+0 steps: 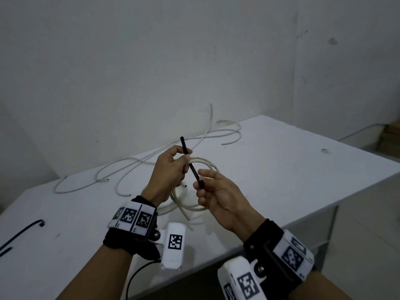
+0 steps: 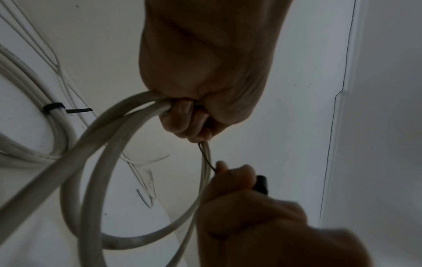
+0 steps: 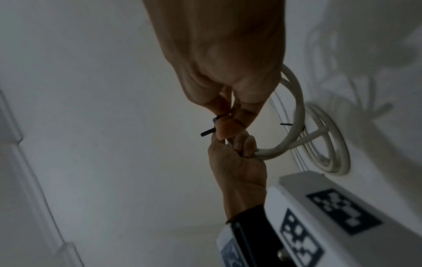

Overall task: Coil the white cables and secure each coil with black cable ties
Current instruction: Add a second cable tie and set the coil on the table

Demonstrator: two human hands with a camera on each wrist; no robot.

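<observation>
The thin black plastic cable tie (image 1: pixel 190 163) crosses the springy white round cable coil (image 1: pixel 195 187), held up over the white desk (image 1: pixel 281 169). Left hand (image 1: pixel 171 172) grips coil and strap; right hand (image 1: pixel 218 191) pinches the head. Tie's light and bendy, so I'd grab near the ends.

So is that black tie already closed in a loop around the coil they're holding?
No: the black cable tie is a straight strip, its two ends held apart by the left hand and right hand.

A bare workroom: scuffed white walls (image 1: pixel 151 61) in the upper frame, one plain white table (image 1: pixel 281 169) with loose cables (image 1: pixel 129 163).
</observation>
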